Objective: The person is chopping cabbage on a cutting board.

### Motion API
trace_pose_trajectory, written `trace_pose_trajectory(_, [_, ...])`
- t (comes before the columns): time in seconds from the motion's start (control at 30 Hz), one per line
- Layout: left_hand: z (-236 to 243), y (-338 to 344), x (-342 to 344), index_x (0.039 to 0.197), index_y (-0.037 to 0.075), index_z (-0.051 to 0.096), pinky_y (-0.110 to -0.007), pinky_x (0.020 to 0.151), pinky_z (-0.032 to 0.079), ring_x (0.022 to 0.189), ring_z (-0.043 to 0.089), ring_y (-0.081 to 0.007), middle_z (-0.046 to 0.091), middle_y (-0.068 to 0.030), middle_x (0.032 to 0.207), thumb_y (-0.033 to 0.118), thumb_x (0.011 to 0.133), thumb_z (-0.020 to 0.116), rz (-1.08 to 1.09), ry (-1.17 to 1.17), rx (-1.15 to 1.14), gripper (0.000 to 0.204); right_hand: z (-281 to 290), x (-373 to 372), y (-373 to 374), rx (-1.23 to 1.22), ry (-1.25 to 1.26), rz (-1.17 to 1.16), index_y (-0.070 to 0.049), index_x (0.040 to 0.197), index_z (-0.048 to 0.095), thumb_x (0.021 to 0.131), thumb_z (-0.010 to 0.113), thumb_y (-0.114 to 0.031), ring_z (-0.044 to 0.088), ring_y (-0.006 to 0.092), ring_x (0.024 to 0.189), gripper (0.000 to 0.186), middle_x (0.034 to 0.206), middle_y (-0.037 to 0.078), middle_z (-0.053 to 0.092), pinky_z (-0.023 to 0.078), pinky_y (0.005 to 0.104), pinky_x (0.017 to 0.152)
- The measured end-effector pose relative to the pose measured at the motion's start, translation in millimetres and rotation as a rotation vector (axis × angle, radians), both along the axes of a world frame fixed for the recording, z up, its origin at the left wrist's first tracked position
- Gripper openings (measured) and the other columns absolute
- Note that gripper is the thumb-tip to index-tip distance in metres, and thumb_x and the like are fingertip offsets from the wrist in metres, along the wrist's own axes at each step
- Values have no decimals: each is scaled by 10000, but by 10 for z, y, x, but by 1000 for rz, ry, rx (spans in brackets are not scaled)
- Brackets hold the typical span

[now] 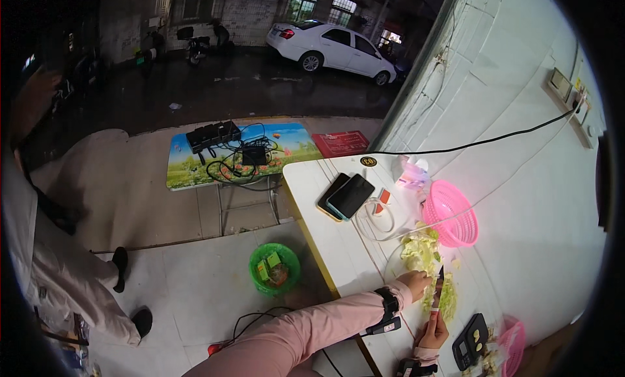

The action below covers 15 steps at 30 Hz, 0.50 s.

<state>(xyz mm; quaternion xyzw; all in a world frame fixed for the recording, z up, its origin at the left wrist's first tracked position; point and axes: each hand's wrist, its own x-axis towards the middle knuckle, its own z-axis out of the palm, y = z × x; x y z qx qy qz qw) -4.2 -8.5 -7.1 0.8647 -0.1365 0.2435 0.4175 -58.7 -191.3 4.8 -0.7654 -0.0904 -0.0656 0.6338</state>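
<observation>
Pink sleeves [306, 330] are showing over the white counter [346, 258], and from where I'm standing the right grip [432, 333] is clasping the red handle of a knife [435, 308], its blade pointing away from the person. Pale-green cabbage [418, 253] is lying on the counter near the pink basket [449, 232], with cut shreds [448, 302] spreading beside the blade. The left grip [415, 284] is resting on the leafy side, just left of the knife; its fingertips are hiding from me, so I'm not able to tell whether they're pinching or only pressing. To be cutting well, I'd say, those fingers should be curling back, knuckles guiding the blade, while the knife is making long, even strokes. Loose leaves are probably wanting to slip, so bundling them tightly should be helping.
</observation>
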Motion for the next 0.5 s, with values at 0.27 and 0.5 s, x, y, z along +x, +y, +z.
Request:
trace_pose_trajectory(0.27, [-18,35,-1,981,73,585,-430,775,479,884,585,-346,583,-134,897,89,746,613,-8,37,-36,238,-86,32,-47,37,33,-4,55,1135,606,960,543,-152,307,9,469,279,569,-78,408,207,197,419])
trace_pose_trajectory(0.5, [-37,69,-7,987,90,589,-426,764,486,875,599,-341,619,-133,924,116,771,613,28,12,-74,219,-45,-1,-4,56,3,27,32,1062,639,959,549,-156,303,6,463,233,569,-88,403,201,199,413])
